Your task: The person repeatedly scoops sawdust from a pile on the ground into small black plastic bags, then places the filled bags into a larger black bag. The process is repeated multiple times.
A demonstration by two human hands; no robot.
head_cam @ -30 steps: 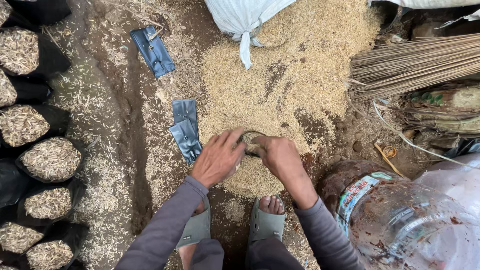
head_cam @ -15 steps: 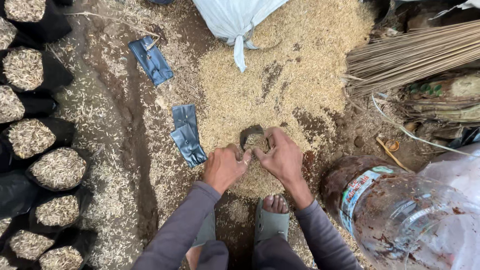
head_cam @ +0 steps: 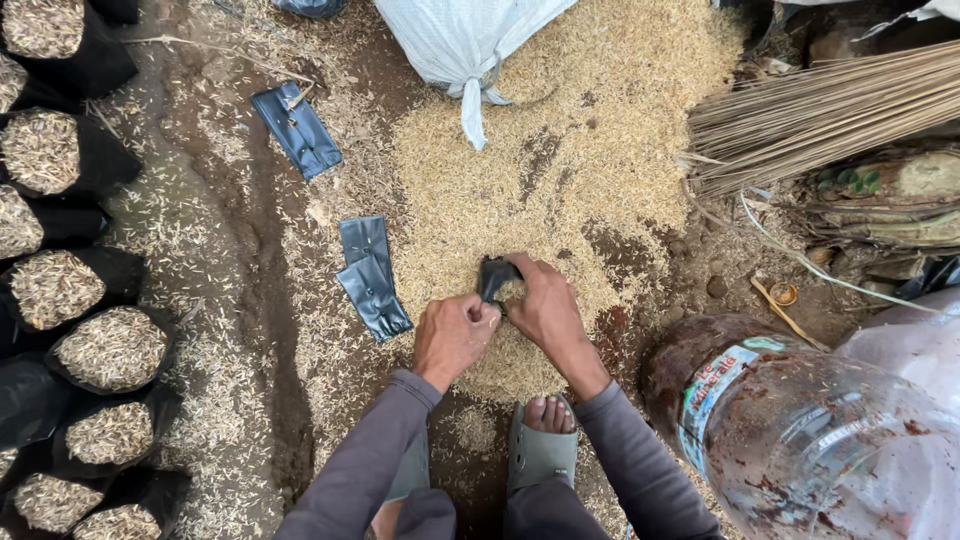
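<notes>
I'm filling a small black nursery bag [head_cam: 495, 275] with rice husk [head_cam: 560, 170], at the heap's six o'clock edge. My left hand [head_cam: 452, 338] is closed on its rim, my right hand [head_cam: 545, 308] curled around its mouth. Next, I judge: scoop husk in while keeping the mouth open. Flat empty bags [head_cam: 372, 275] at nine o'clock: three. Filled bags [head_cam: 110, 350] far left: about nine.

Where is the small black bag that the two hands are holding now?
In the head view, the small black bag sits near the centre, on the husk pile, held between the left hand and right hand, just right of two flat black bags.
</notes>
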